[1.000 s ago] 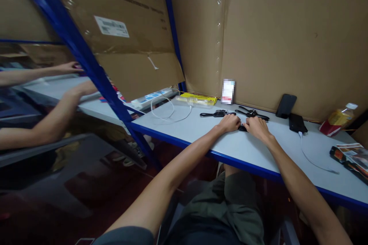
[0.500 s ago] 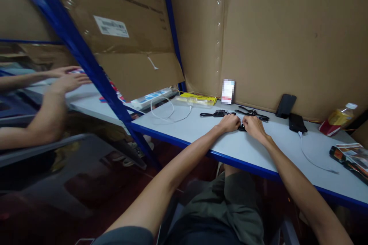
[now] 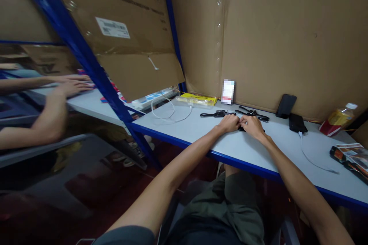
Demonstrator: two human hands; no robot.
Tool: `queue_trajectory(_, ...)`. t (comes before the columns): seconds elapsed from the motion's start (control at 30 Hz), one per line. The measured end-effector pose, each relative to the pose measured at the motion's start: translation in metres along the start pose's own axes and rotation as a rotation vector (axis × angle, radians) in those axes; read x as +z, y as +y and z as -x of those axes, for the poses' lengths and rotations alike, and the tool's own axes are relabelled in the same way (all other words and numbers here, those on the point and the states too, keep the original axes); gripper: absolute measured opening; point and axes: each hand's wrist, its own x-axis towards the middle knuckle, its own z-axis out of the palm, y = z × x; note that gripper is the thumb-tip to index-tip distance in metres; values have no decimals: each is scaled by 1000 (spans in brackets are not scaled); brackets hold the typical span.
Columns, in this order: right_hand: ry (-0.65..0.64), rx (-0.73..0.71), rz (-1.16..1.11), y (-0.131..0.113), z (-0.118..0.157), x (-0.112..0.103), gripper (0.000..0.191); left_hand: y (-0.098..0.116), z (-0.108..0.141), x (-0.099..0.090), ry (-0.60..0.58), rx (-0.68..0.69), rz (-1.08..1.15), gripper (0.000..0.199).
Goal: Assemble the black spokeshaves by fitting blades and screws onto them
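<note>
Both my hands are together over the white table [image 3: 184, 124], on a small black tool that they mostly cover. My left hand [image 3: 230, 123] is closed on the left part of the black tool. Fingers bent, my right hand [image 3: 252, 124] pinches at its middle, touching the fingertips of my left hand. A dark bit of the tool [image 3: 242, 129] shows below the fingers. Behind my left hand lies a black two-handled tool [image 3: 214, 114], and a similar black tool [image 3: 255, 113] rests behind my right hand.
A lit phone [image 3: 228, 92] leans on the cardboard. Further right are a dark phone [image 3: 286, 105], a black power bank [image 3: 297, 123] with a white cable, a bottle [image 3: 337, 120] and packaged items [image 3: 353, 157]. A yellow package [image 3: 198, 99] lies back left. Another person's hands [image 3: 70, 84] are at far left.
My right hand has shifted slightly left, so its fingertips now meet my left hand over the black tool. At far left, the other person's hands have moved a little.
</note>
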Motion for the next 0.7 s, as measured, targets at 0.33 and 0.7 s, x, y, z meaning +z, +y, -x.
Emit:
queue_trajectory(0.33,17,37,232,2,3,-9,26,3,4,-5,20,11,12,36)
queue_trajectory(0.7,-37,-100,124,8,2,2,26,0,2,-1,-2,-14,52,34)
